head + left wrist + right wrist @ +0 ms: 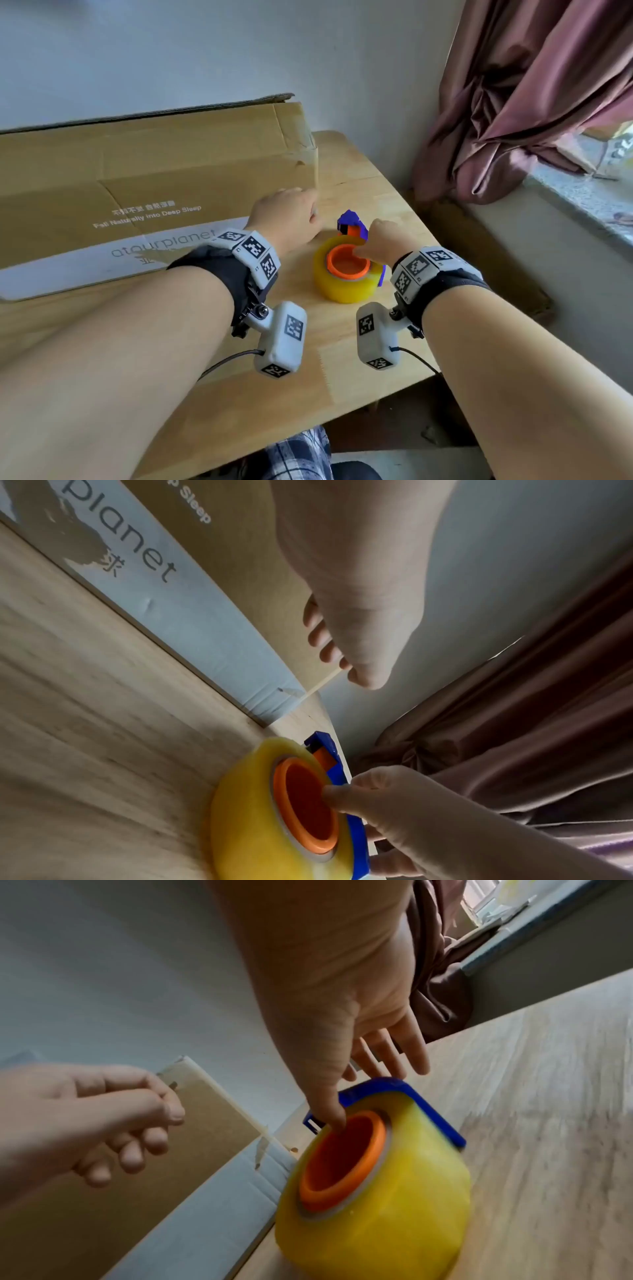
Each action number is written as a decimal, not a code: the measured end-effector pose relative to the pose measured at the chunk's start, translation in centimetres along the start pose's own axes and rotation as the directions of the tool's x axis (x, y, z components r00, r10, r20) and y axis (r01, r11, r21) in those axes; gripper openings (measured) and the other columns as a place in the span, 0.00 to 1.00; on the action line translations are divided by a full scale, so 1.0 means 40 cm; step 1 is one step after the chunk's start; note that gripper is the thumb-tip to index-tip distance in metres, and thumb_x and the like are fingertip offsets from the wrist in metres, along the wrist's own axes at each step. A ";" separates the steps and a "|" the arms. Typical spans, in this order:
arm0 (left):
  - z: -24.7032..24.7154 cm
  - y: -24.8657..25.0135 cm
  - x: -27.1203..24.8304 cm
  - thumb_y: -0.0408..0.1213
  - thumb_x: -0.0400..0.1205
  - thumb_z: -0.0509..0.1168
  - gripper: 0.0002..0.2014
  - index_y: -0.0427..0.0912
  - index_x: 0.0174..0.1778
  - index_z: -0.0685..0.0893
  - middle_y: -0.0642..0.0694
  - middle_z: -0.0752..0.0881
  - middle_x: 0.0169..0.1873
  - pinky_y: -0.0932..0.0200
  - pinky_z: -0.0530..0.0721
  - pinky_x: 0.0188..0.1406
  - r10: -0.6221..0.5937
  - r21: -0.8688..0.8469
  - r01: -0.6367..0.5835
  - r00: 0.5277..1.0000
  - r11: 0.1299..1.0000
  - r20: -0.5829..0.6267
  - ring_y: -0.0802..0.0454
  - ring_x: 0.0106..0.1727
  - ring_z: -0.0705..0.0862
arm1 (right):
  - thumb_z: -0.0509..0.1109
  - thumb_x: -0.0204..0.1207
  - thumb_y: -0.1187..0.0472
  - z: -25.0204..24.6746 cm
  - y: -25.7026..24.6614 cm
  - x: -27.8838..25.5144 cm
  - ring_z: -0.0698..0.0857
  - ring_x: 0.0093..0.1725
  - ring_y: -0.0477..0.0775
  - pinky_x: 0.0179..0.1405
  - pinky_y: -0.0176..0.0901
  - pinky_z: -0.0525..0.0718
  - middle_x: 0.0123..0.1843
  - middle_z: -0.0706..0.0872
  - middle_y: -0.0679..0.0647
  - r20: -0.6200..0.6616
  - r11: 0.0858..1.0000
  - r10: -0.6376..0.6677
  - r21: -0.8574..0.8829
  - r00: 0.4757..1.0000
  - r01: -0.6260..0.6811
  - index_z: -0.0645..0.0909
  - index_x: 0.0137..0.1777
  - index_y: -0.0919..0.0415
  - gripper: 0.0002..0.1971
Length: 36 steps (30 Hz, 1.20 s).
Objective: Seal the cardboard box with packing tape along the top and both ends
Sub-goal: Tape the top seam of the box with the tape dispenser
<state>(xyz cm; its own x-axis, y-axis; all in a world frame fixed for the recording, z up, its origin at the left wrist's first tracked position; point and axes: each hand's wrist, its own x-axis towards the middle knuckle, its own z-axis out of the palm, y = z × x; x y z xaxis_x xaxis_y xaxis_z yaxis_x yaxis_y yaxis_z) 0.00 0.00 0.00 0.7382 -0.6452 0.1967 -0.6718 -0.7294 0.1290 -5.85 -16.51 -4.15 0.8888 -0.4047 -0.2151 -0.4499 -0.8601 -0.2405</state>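
The cardboard box (154, 178) lies on the wooden table (342, 359) with its long axis running left to right along the far wall, its right end near the middle of the table. Its near side carries white lettering, "Fall Naturally into Deep Sleep", above a pale band printed "atourplanet".

Just right of the box's near corner, the tape roll (346, 284) lies flat on the table, its orange core (347, 265) opening upward, with a blue dispenser frame (352, 222) on its far side.

The right hand (387, 236) is over the roll: the thumb dips into the orange core while the other fingers (407, 1053) reach fairly straight past the blue frame on the outside. The left hand (287, 216) hovers by the box's right end, fingers curled inward; the thumb and forefinger look pinched together, but whether they hold anything cannot be told.

A mauve curtain (534, 96) hangs at the far right.
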 end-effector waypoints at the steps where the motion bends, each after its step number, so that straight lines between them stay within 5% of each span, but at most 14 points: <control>1: 0.003 0.003 0.004 0.40 0.82 0.55 0.05 0.44 0.42 0.72 0.48 0.77 0.41 0.55 0.66 0.36 -0.005 0.002 0.005 1.000 1.000 0.012 0.45 0.44 0.73 | 0.68 0.77 0.54 0.007 0.001 0.002 0.75 0.37 0.53 0.23 0.37 0.65 0.33 0.70 0.53 0.014 1.000 0.016 0.014 1.000 -0.016 0.68 0.49 0.63 0.14; 7: 0.039 -0.014 0.018 0.41 0.81 0.56 0.05 0.45 0.42 0.72 0.48 0.78 0.40 0.56 0.66 0.36 0.001 0.015 -0.001 0.999 1.000 0.036 0.45 0.43 0.74 | 0.70 0.77 0.57 0.070 0.022 0.029 0.77 0.41 0.55 0.34 0.42 0.74 0.40 0.78 0.57 0.020 0.993 0.060 0.105 0.998 -0.062 0.77 0.57 0.67 0.15; 12: 0.026 -0.050 0.001 0.41 0.81 0.55 0.08 0.42 0.46 0.75 0.47 0.80 0.42 0.56 0.68 0.35 0.001 0.032 -0.001 1.000 0.999 -0.008 0.44 0.43 0.76 | 0.70 0.75 0.61 0.068 0.021 0.017 0.75 0.31 0.51 0.21 0.38 0.66 0.35 0.72 0.52 -0.074 0.939 0.109 0.334 0.991 -0.079 0.68 0.55 0.65 0.15; 19: -0.064 -0.111 -0.044 0.41 0.80 0.56 0.07 0.42 0.44 0.76 0.47 0.81 0.40 0.56 0.72 0.34 -0.022 0.037 0.026 0.995 0.999 -0.098 0.44 0.42 0.79 | 0.70 0.74 0.63 0.002 -0.029 -0.050 0.73 0.30 0.50 0.25 0.41 0.69 0.37 0.74 0.54 -0.269 0.762 0.084 0.638 0.960 0.112 0.63 0.51 0.58 0.16; 28: -0.238 -0.244 -0.160 0.42 0.81 0.55 0.08 0.43 0.44 0.76 0.48 0.81 0.38 0.55 0.77 0.33 -0.078 0.098 0.100 0.975 0.990 -0.208 0.47 0.38 0.80 | 0.72 0.72 0.58 -0.125 -0.228 -0.146 0.81 0.40 0.51 0.26 0.32 0.68 0.52 0.82 0.56 -0.400 0.763 -0.061 0.572 0.914 0.302 0.71 0.70 0.56 0.26; 33: -0.335 -0.358 -0.240 0.42 0.81 0.56 0.08 0.43 0.44 0.77 0.48 0.82 0.39 0.54 0.77 0.34 -0.162 0.113 0.196 0.953 0.974 -0.257 0.46 0.40 0.81 | 0.75 0.66 0.59 -0.163 -0.413 -0.150 0.83 0.49 0.55 0.39 0.39 0.78 0.53 0.82 0.55 -0.477 0.727 -0.206 0.510 0.854 0.460 0.77 0.64 0.56 0.24; 36: -0.390 -0.440 -0.293 0.42 0.81 0.56 0.08 0.42 0.44 0.76 0.47 0.82 0.39 0.54 0.75 0.33 -0.225 0.095 0.261 0.932 0.961 -0.283 0.46 0.38 0.80 | 0.75 0.67 0.58 -0.173 -0.529 -0.154 0.82 0.45 0.53 0.31 0.34 0.72 0.53 0.82 0.55 -0.463 0.697 -0.286 0.501 0.839 0.514 0.76 0.63 0.56 0.23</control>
<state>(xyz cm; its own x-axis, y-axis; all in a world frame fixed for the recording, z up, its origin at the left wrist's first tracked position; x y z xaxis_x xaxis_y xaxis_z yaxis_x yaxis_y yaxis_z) 2.24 23.93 10.61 0.8226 -0.3731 0.4290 -0.4470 -0.8907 0.0826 -1.18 2.05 8.80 0.9150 -0.2372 0.3264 0.0993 -0.6515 -0.7521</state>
